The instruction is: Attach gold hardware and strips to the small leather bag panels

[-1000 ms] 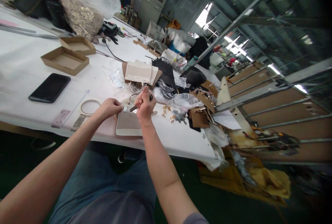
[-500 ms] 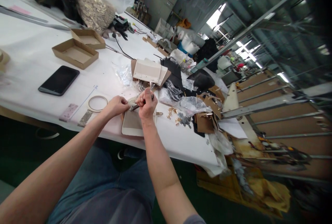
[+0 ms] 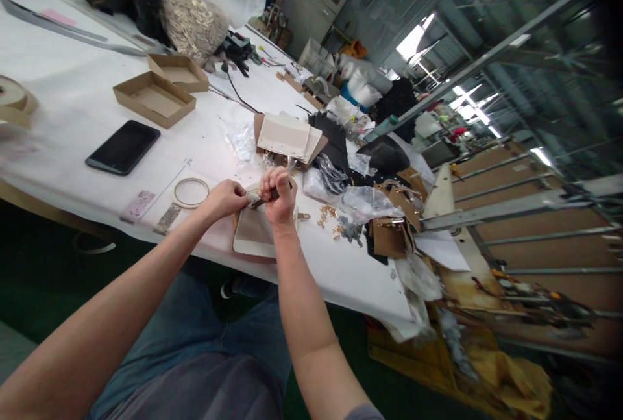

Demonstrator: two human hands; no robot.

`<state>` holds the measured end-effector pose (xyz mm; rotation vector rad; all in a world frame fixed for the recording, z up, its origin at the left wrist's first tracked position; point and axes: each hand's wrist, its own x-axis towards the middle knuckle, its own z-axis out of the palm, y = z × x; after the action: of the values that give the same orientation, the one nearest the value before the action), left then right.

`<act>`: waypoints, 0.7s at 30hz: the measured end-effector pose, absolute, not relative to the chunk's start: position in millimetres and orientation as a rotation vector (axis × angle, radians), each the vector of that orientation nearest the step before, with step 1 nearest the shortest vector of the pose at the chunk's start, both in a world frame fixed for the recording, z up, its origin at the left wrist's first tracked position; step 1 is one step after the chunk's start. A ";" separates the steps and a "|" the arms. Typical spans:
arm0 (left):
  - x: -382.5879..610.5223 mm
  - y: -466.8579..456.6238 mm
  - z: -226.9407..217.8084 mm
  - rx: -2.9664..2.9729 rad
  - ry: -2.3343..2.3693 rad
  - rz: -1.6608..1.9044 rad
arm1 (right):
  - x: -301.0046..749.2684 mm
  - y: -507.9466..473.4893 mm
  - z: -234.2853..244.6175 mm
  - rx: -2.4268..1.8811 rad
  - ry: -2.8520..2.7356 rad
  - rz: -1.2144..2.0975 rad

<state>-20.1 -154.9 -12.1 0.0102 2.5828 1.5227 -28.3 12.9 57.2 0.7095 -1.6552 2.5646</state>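
Note:
A flat beige and grey-brown panel, resembling a small bag part, lies at the table's near edge in front of me. At its upper left edge, my left hand is closed in a pinch; the small pale piece between its fingertips is too small to make out. My right hand is wrapped around a slim dark hand tool, whose tip points left towards the left fingertips, over the panel. The tool's exact kind is hidden by the fingers. A small tab sticks out on the panel's right side.
Small gold metal fittings and grey pieces lie to the right. Behind the hands are stacked beige panels and plastic bags. A tape roll, a phone and cardboard trays are on the left.
The view has shifted slightly, so the table things appear a little further right. Both hands keep their grip over the panel; the right hand looks slightly turned, with the tool still pointing left.

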 end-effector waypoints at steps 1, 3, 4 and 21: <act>-20.2 -155.0 -12.2 0.010 2.581 1.514 | -28.1 11.4 55.6 0.691 -1.628 2.538; -20.2 -155.2 -12.8 0.014 2.585 1.505 | -28.1 8.1 51.0 0.638 -1.579 2.478; -20.1 -155.2 -13.3 0.016 2.590 1.508 | -28.5 6.8 48.4 0.616 -1.575 2.454; -17.4 -152.4 -4.0 -0.030 2.612 1.489 | -26.7 7.5 48.5 0.335 -1.888 2.119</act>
<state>-17.4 -152.4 -4.0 -0.0304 2.6121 1.4888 -26.7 7.5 48.5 0.3347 -1.8880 2.1192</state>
